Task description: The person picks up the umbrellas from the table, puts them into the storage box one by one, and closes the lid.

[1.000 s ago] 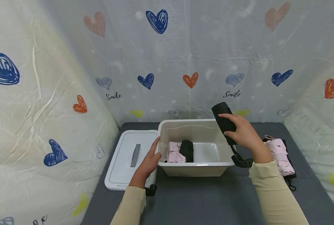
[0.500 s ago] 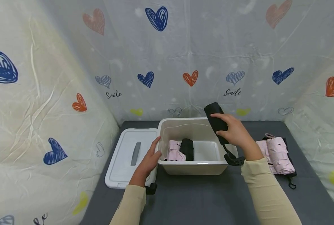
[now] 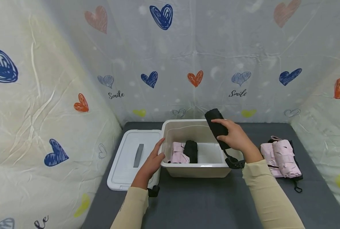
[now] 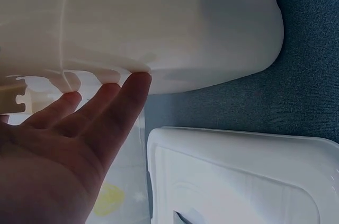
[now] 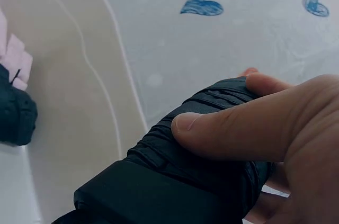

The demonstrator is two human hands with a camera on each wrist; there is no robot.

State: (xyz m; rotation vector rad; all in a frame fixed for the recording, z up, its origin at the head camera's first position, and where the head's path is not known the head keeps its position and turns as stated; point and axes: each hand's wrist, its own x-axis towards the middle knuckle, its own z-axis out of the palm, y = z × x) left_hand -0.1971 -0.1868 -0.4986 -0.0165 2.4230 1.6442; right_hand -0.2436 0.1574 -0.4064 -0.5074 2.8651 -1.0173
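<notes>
My right hand (image 3: 233,135) grips a black folding umbrella (image 3: 216,127), tilted, over the right part of a beige plastic bin (image 3: 198,171). In the right wrist view the thumb presses on the pleated cloth of this umbrella (image 5: 175,155), and some fingers are hidden behind it. Inside the bin, at the left, lie a rolled pink umbrella (image 3: 179,153) and a rolled black umbrella (image 3: 191,152), side by side. My left hand (image 3: 151,162) rests at the bin's left end. Its extended fingertips touch the bin's outer wall (image 4: 175,23) in the left wrist view.
A white lid (image 3: 127,159) with a grey handle lies flat left of the bin. Right of it, two pink rolled umbrellas (image 3: 286,159) lie together, with something black partly hidden behind them. A heart-printed cloth (image 3: 170,57) hangs behind the grey tabletop (image 3: 193,203).
My right hand has carried the black umbrella leftward, further over the bin, and slightly lower of late. More of the pink umbrellas at the right shows. My left hand stays at the bin.
</notes>
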